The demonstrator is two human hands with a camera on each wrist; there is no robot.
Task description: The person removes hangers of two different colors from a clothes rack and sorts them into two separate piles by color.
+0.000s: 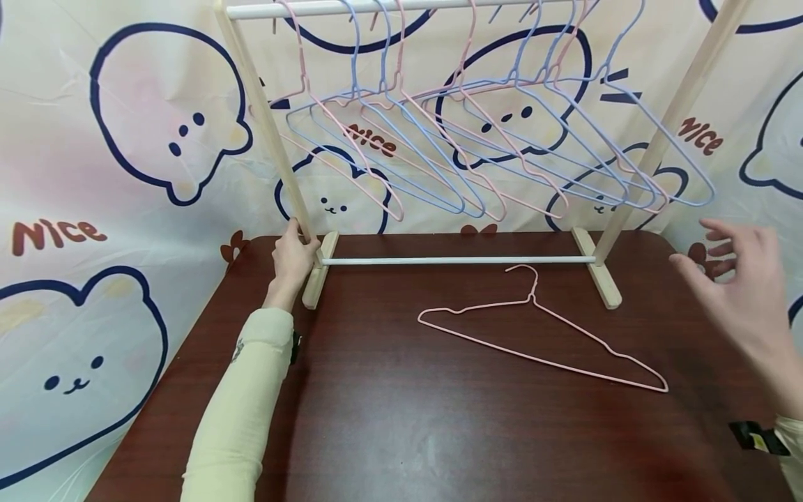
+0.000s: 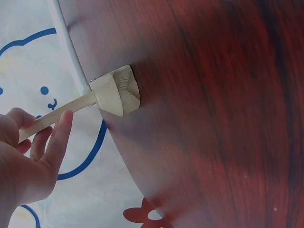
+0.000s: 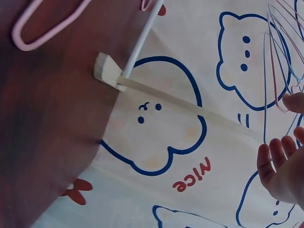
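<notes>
My left hand (image 1: 293,261) grips the left post (image 1: 270,132) of a clothes rack, low down beside its foot (image 1: 320,272). In the left wrist view, the thumb and fingers of that hand (image 2: 33,164) curl about the pale post (image 2: 61,112). Off to the right of the rack, my right hand (image 1: 743,279) is held in the air, fingers loosely bent and holding nothing. A pink clothes hanger (image 1: 532,298) lies flat on the table, its hook toward the rack. Several pink hangers (image 1: 305,80) and blue hangers (image 1: 604,72) hang from the white top rail (image 1: 314,8).
The rack's right post (image 1: 677,111) rises from another foot (image 1: 599,275), and a white lower bar (image 1: 458,261) joins the two sides. It stands at the back of a dark brown table (image 1: 389,418). A patterned sheet (image 1: 56,167) covers the wall behind.
</notes>
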